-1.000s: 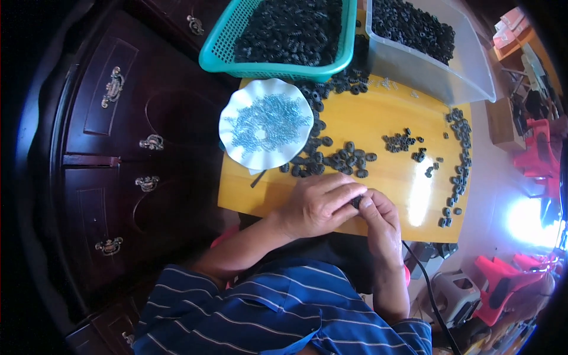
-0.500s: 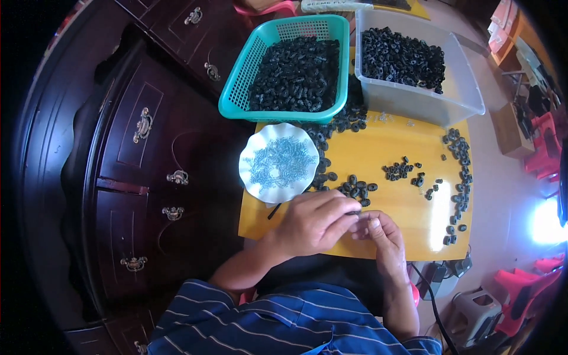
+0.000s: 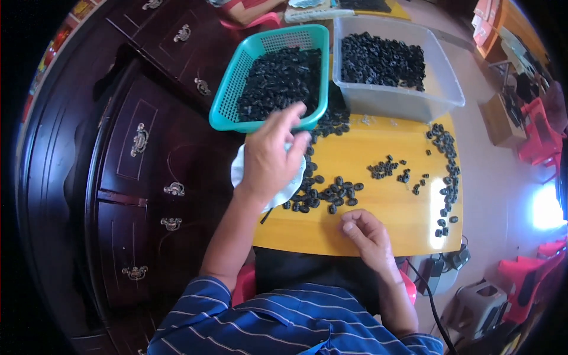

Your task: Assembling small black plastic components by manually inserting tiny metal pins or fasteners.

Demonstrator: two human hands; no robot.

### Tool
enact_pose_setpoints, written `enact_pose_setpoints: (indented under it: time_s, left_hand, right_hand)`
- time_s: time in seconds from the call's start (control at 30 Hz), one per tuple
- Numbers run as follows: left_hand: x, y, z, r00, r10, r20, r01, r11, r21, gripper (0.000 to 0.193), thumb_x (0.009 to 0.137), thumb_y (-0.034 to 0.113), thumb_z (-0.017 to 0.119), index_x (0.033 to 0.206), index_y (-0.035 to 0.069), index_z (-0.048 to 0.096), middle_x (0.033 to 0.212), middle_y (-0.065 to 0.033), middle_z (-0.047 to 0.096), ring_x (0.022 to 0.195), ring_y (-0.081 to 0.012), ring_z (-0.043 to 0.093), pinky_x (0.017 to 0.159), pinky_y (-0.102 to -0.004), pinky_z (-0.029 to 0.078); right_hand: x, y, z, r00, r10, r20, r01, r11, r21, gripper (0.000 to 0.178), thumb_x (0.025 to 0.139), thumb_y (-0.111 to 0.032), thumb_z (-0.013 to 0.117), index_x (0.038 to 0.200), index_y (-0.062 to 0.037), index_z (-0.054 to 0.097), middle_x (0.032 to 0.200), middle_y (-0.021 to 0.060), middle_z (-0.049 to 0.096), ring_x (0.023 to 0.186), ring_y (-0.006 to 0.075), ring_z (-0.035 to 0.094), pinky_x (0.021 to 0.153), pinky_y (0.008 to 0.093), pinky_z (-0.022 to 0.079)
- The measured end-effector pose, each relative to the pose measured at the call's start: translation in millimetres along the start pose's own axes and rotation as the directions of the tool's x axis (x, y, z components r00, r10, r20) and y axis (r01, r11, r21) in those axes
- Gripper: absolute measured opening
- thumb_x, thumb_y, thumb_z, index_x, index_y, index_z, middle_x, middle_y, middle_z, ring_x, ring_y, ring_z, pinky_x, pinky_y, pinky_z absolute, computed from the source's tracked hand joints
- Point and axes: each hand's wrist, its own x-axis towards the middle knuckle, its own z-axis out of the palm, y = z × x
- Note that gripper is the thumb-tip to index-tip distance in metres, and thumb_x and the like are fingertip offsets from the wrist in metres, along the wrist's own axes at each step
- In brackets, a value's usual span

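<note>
My left hand [image 3: 273,158] is raised over the scalloped white dish [image 3: 238,168], its fingertips at the near rim of the green basket [image 3: 220,121]. Its fingers are stretched apart, slightly blurred, and nothing shows in them. The hand hides most of the dish. Small black oval pieces [image 3: 284,77] fill much of the basket. Above the table's front edge my right hand [image 3: 368,238] is closed, thumb against curled fingers. Whatever it may hold is too small to make out. Loose black oval parts [image 3: 340,192] lie on the yellow table [image 3: 390,207] just beyond it.
A clear plastic bin [image 3: 393,100] with black pieces stands at the back right. Smaller black parts [image 3: 384,168] lie mid-table, and a line of black parts [image 3: 449,177] runs along the right edge. Dark wooden drawers [image 3: 142,142] stand to the left. Another person's arm [image 3: 254,12] shows beyond the basket.
My hands were together at the table's front edge around a small black piece. The left has moved away, up toward the basket; the right stays near the edge. The view has shifted slightly.
</note>
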Motion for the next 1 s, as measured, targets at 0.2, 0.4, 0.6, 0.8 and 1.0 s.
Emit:
enact_pose_setpoints:
  time_s: [0.2, 0.4, 0.6, 0.8, 1.0]
  left_hand:
    - [-60.8, 5.0, 42.5, 0.944, 0.069, 0.322, -0.066, 0.998, -0.020, 0.018, 0.085, 0.010, 0.070, 0.103, 0.006, 0.066, 0.092, -0.0109, 0.067, 0.076, -0.0316, 0.068, 0.065, -0.0397, 0.055]
    - [-86.9, 3.8, 65.1, 0.898, 0.076, 0.434, -0.091, 0.996, 0.012, 0.018, 0.081, 0.010, 0.073, 0.098, 0.007, 0.069, 0.090, -0.0082, 0.064, 0.080, -0.0275, 0.067, 0.067, -0.0379, 0.055]
    - [-87.1, 11.9, 73.6, 0.866, 0.167, 0.471, -0.190, 0.982, 0.000, 0.023, 0.078, 0.011, 0.075, 0.100, 0.005, 0.072, 0.088, -0.0068, 0.062, 0.081, -0.0253, 0.065, 0.071, -0.0357, 0.054]
    - [-81.4, 13.1, 83.0, 0.842, 0.250, 0.478, -0.288, 0.958, 0.007, 0.017, 0.074, 0.014, 0.075, 0.089, 0.009, 0.069, 0.084, -0.0053, 0.059, 0.080, -0.0250, 0.062, 0.069, -0.0380, 0.051]
    - [-79.1, 11.0, 85.4, 0.835, 0.267, 0.480, -0.299, 0.954, -0.009, 0.015, 0.076, 0.014, 0.074, 0.089, 0.007, 0.070, 0.085, -0.0053, 0.061, 0.080, -0.0254, 0.061, 0.068, -0.0383, 0.049]
  right_hand:
    - [1.2, 6.2, 4.1, 0.997, -0.068, -0.025, 0.062, 0.981, -0.183, 0.017, 0.095, -0.013, 0.066, 0.106, 0.0005, 0.065, 0.087, 0.0058, 0.069, 0.080, 0.0118, 0.065, 0.072, 0.0264, 0.052]
    - [0.4, -2.7, 5.3, 0.991, -0.130, -0.002, 0.119, 0.911, -0.394, 0.016, 0.092, -0.012, 0.067, 0.102, -0.0002, 0.066, 0.083, 0.0106, 0.069, 0.071, 0.0168, 0.065, 0.067, 0.0292, 0.052]
    - [-1.1, -15.6, 3.4, 0.994, -0.111, -0.018, 0.089, 0.874, -0.477, 0.012, 0.090, -0.014, 0.068, 0.092, -0.0027, 0.066, 0.075, 0.0152, 0.067, 0.067, 0.0295, 0.067, 0.063, 0.0368, 0.052]
    - [0.5, -11.5, 2.1, 0.986, -0.147, -0.080, 0.087, 0.857, -0.508, 0.013, 0.090, -0.015, 0.068, 0.086, -0.0029, 0.066, 0.067, 0.0152, 0.063, 0.058, 0.0300, 0.063, 0.057, 0.0377, 0.049]
    - [1.7, -10.8, -3.0, 0.968, -0.207, -0.145, 0.116, 0.873, -0.474, 0.014, 0.092, -0.015, 0.069, 0.091, -0.0007, 0.068, 0.069, 0.0084, 0.064, 0.059, 0.0130, 0.058, 0.059, 0.0289, 0.048]
